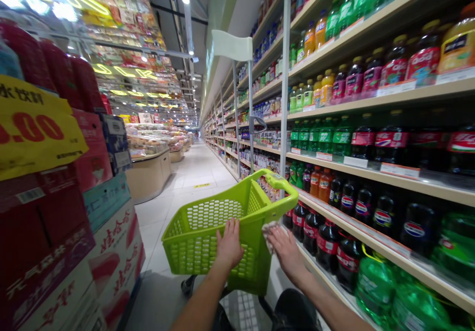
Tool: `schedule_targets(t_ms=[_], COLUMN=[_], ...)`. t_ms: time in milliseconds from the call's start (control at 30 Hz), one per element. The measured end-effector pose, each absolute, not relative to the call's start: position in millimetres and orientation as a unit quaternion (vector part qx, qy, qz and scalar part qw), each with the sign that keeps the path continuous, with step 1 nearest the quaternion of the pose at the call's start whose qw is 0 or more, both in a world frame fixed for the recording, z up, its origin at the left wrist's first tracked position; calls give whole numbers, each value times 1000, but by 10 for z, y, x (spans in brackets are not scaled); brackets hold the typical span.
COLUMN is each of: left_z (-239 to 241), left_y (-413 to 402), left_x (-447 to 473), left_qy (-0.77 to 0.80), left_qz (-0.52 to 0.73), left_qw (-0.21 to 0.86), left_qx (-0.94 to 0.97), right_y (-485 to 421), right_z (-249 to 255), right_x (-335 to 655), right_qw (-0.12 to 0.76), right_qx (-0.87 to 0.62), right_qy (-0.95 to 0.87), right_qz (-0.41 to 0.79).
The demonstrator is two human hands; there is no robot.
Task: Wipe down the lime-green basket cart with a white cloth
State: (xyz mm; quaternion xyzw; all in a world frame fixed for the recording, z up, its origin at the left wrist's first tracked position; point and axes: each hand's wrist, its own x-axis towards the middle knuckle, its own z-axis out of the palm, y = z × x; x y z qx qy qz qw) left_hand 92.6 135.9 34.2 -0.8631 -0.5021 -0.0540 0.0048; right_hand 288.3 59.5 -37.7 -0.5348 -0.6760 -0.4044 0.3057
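A bright green plastic shopping cart [256, 252] stands in front of me, its perforated basket angled across the aisle. My left hand [230, 246] lies against the cart's near side wall, fingers stretched out and holding nothing. At the cart's right end, below its handle [284, 201], my right hand [282, 247] is closed on a crumpled whitish cloth [270, 229]. The cloth rests at or very near the green wall; exact contact cannot be made out. My right fingers partly cover the cloth.
Shelves of bottled drinks [371, 158] line the right side, close to my right arm. Stacked drink cartons [111, 261] with a yellow price sign [37, 128] stand close on the left. A tiled aisle [193, 165] runs ahead past display counters [150, 175]. A pale metal frame [251, 98] rises beyond the cart.
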Motion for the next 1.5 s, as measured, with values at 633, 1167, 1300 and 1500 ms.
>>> schedule_targets(t_ms=[633,1167,1300,1500], left_z=[336,326,343,381], left_y=[1328,1324,1307,1295], left_x=[930,945,954,943], left_qy=[-513,-516,-520,-516], left_qz=[-49,-50,-55,-52], left_qw=[-7,-13,-27,-33], left_qx=[-857,-855,-852,-854], right_y=[551,532,635,600], right_z=[-283,31,439,-206], right_x=[2960,3153,3417,3250], right_qw=[314,343,374,326], right_qx=[-540,-563,-619,-570], right_qy=[-660,-637,-555,-636], right_qz=[-418,-401,-410,-406])
